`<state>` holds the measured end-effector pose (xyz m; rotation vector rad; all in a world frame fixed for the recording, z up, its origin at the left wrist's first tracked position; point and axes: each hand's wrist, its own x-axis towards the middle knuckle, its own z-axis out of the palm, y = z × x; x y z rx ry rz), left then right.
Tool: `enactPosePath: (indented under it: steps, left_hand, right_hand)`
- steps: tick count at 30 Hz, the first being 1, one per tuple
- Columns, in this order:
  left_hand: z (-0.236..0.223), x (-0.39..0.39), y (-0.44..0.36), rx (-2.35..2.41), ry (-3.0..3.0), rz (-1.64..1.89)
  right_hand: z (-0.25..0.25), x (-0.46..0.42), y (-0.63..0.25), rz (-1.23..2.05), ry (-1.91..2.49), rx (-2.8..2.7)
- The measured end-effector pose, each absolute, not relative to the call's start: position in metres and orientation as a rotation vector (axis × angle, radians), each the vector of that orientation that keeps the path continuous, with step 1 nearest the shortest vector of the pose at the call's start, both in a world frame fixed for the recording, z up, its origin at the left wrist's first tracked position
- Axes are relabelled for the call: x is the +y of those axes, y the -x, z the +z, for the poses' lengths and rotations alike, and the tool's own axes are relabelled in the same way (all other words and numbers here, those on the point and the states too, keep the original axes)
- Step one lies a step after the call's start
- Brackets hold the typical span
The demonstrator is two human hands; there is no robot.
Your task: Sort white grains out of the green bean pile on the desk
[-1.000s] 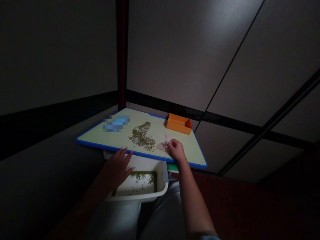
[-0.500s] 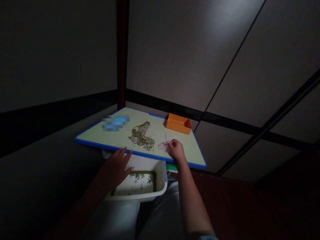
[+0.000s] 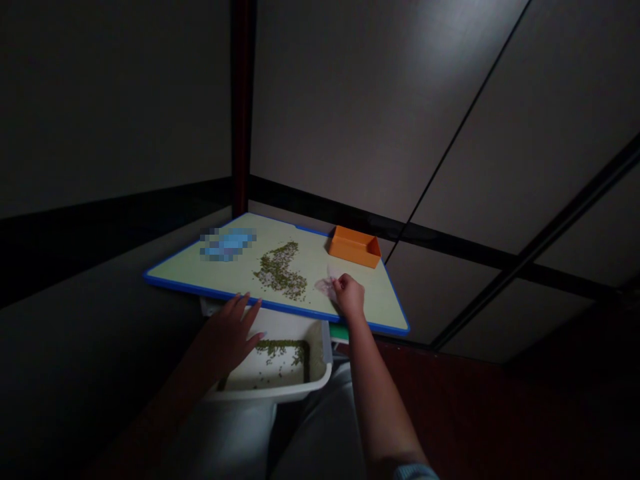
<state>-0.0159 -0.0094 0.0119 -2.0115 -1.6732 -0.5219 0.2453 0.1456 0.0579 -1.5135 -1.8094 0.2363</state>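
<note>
My left hand [image 3: 227, 337] rests at the near blue edge of a pale tabletop [image 3: 215, 273], fingers spread, holding nothing. The thumb hangs over a white plastic tub [image 3: 280, 393] under the edge. My right hand [image 3: 351, 297] is closed in a pinch on a thin, see-through plastic bag or film [image 3: 326, 287], low over the right part of the tabletop. Its exact shape is hard to make out. Left of the film lies a spread of small green and brown grains [image 3: 283, 272], with a few strays around it.
An orange open box [image 3: 354, 257] stands at the back right of the tabletop. A blurred-out blue item [image 3: 227, 245] lies at the left. More green grains [image 3: 280, 348] lie inside the tub. Dark panelled walls [image 3: 350, 120] close in behind and on the left.
The view has shifted slightly. My right hand has turned a little, and the film it holds has lowered and folded. My left hand stays at the edge.
</note>
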Motion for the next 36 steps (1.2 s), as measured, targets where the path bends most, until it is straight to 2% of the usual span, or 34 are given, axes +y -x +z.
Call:
enactPosePath:
  steps: [2, 8, 11, 20, 36]
  left_hand:
    - [0.011, -0.009, 0.016, -1.669, 2.014, -0.544]
    - [0.011, -0.008, 0.017, -1.674, 2.015, -0.539]
    - [0.011, -0.009, 0.018, -1.665, 2.016, -0.529]
    - [0.007, -0.009, 0.018, -1.654, 2.002, -0.533]
    - [0.013, -0.01, 0.015, -1.746, 2.058, -0.638]
  right_hand:
    - [0.059, 0.145, -0.243, 0.292, 1.443, -1.836]
    - [0.049, 0.149, -0.247, 0.745, 1.081, -1.715]
    - [0.045, 0.151, -0.249, 0.844, 1.022, -1.656]
    - [0.042, 0.149, -0.251, 0.989, 1.024, -1.769]
    - [0.044, 0.148, -0.252, 0.889, 1.066, -1.852]
